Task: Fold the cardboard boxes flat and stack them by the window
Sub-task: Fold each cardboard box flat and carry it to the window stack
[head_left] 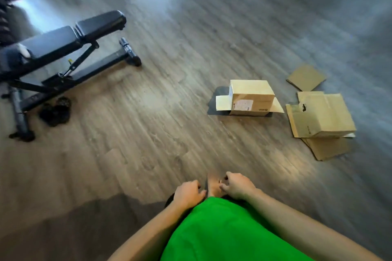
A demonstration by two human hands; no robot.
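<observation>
Wooden floor [161,99] holds a black bench [63,44] far left. Right of it stands one cardboard box [251,97], flaps out, near flat boxes [320,116]. Both hands, left hand [187,194] and right hand [238,185], hang loosely curled, holding nothing.

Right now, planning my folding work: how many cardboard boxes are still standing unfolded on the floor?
1. The brown cardboard box with a shipping label stands mid-floor, end flaps open. Right of it lie flattened cardboard pieces and one flat square; more may hide beneath.
</observation>
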